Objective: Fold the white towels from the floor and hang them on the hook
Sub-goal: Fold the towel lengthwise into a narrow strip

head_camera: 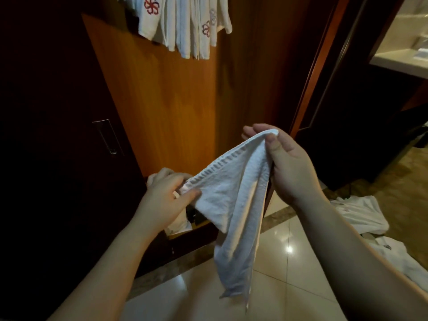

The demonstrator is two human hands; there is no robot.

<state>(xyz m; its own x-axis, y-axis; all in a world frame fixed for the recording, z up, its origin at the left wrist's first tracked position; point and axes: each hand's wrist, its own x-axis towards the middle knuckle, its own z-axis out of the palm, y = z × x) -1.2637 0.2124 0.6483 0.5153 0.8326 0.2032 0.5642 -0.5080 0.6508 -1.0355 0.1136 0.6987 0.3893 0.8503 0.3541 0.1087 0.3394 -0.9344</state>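
Observation:
A white towel (234,205) hangs between my two hands in front of a wooden wardrobe door. My left hand (166,195) grips one end of its ribbed edge low on the left. My right hand (284,163) pinches the other corner higher up, thumb against fingers. The rest of the cloth droops in a long fold toward the floor. Several white towels with red flower emblems (185,26) hang at the top of the door; the hook itself is hidden. More white towels (361,216) lie on the floor at the right.
The orange-brown wardrobe door (166,107) stands ahead, a dark panel with a metal handle (107,137) to its left. Glossy floor tiles (284,246) lie below. A doorway at the right shows a pale counter (398,59).

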